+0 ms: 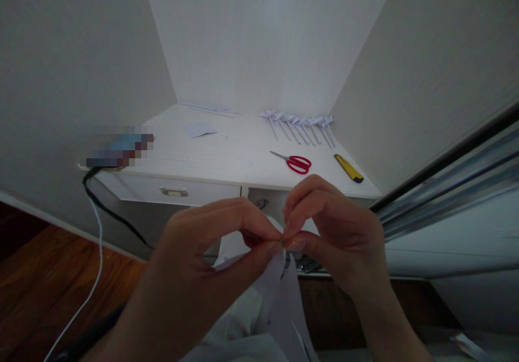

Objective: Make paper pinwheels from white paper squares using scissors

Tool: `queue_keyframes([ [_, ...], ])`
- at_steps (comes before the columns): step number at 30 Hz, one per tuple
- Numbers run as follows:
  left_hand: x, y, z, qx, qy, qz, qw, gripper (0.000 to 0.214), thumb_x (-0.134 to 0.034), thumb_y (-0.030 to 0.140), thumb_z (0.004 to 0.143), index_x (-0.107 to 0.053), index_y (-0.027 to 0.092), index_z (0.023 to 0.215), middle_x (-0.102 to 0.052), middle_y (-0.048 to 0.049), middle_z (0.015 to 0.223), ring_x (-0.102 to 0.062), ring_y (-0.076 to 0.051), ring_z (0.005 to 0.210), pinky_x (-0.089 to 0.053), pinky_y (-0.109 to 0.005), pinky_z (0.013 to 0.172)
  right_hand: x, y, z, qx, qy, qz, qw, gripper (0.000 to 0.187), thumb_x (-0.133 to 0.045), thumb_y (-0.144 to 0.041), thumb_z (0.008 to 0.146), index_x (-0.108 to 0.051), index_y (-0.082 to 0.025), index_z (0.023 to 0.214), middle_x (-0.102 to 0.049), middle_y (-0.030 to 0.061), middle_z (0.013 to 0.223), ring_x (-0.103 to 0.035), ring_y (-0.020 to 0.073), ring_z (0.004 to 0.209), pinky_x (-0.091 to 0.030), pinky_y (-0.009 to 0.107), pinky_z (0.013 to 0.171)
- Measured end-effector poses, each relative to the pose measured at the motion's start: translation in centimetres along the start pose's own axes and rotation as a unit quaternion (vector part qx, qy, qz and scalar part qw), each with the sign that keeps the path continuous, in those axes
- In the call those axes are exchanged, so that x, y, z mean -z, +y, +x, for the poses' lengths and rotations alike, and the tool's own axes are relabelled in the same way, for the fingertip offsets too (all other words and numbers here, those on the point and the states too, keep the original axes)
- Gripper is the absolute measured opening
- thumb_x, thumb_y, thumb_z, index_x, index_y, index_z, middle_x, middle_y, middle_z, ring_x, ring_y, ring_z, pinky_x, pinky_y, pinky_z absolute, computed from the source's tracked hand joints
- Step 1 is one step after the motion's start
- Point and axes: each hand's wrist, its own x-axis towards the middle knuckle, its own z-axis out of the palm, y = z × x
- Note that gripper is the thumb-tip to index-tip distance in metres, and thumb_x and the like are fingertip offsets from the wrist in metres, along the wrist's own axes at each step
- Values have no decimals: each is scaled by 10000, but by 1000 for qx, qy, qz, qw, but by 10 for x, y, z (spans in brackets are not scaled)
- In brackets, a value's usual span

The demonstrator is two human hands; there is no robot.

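Observation:
My left hand [223, 243] and my right hand [336, 232] meet in front of the desk, thumb and fingers of each pinched together. White paper [286, 308] hangs from their fingertips, and more of it shows behind my left hand. The exact spot being pinched is covered by the fingers. Beyond my right hand, red-handled scissors [298, 164] lie on the desktop, with a yellow utility knife [347, 168] to their right. Several white paper pinwheels [300, 124] on thin sticks lie in a row farther back.
A white desk [182, 162] stands between walls, with a drawer [174, 191] at its front. Thin white sticks [211, 109] and a folded paper piece [200, 130] lie toward the back. A blurred-out object [121, 148] sits at the left edge, near a black cable [113, 213] and a white cable [98, 254].

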Motion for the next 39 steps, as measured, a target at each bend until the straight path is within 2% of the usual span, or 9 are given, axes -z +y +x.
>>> queue_keyframes([
  [5, -2, 0, -3, -32, 18, 76, 996, 128, -618, 111, 770, -653, 198, 684, -700, 62, 670, -623, -55, 590, -451, -119, 559, 1, -4, 0, -39, -19, -14, 999, 95, -650, -94, 820, -613, -172, 779, -543, -15, 842, -525, 100, 810, -427, 229, 731],
  [10, -2, -3, -1, -40, 10, 121, 992, 128, -605, 135, 794, -654, 200, 695, -693, 56, 679, -597, -64, 568, -451, -144, 580, 0, -11, 1, -76, -42, -97, 992, 113, -562, -97, 870, -542, -174, 788, -520, -17, 845, -506, 98, 815, -408, 225, 733],
  [13, -3, -8, 1, -29, -9, 101, 994, 111, -609, 170, 809, -661, 221, 726, -708, 53, 715, -629, -88, 633, -449, -163, 595, -4, -13, -1, -77, -35, -145, 986, 110, -527, -116, 889, -507, -174, 797, -506, -13, 847, -488, 98, 803, -396, 225, 723],
  [18, -5, -15, 2, 33, -15, 11, 999, 32, -661, 223, 795, -674, 251, 786, -708, 53, 746, -633, -116, 686, -472, -195, 650, -10, -14, -4, -69, 8, -190, 979, 115, -531, -152, 900, -501, -178, 792, -499, -16, 834, -476, 95, 784, -387, 219, 715],
  [23, -3, -17, 3, 81, -24, -90, 992, 87, -660, 179, 775, -680, 254, 737, -690, 63, 695, -618, -96, 654, -479, -163, 628, -6, -11, -1, -106, 26, -71, 992, 100, -616, -146, 848, -573, -190, 769, -529, -31, 813, -510, 100, 791, -416, 223, 727],
  [26, -2, -16, 4, 97, -26, -114, 988, 108, -652, 157, 761, -682, 248, 712, -693, 61, 683, -620, -95, 644, -487, -158, 622, -2, -9, 1, -122, 25, -37, 992, 92, -658, -144, 817, -606, -194, 761, -549, -35, 810, -520, 99, 786, -425, 224, 730],
  [31, -4, -16, 5, 99, -29, -102, 989, 124, -635, 143, 757, -686, 247, 714, -705, 64, 694, -634, -92, 658, -494, -150, 633, -5, -11, 0, -91, 30, -85, 992, 110, -660, -127, 808, -590, -185, 747, -543, -34, 801, -517, 94, 768, -421, 222, 705],
  [36, -5, -16, 4, 68, -15, -40, 997, 132, -612, 135, 771, -667, 244, 720, -696, 71, 705, -623, -82, 664, -478, -146, 633, -11, -12, -2, -64, 11, -187, 980, 113, -553, -116, 875, -526, -172, 779, -517, -17, 824, -497, 91, 776, -400, 228, 702],
  [39, -6, -17, 3, 55, -11, -8, 998, 136, -593, 131, 782, -654, 237, 722, -684, 72, 694, -616, -77, 654, -465, -150, 620, -10, -10, -3, -77, 11, -166, 983, 114, -563, -130, 873, -523, -179, 778, -512, -19, 819, -495, 96, 777, -403, 230, 708],
])
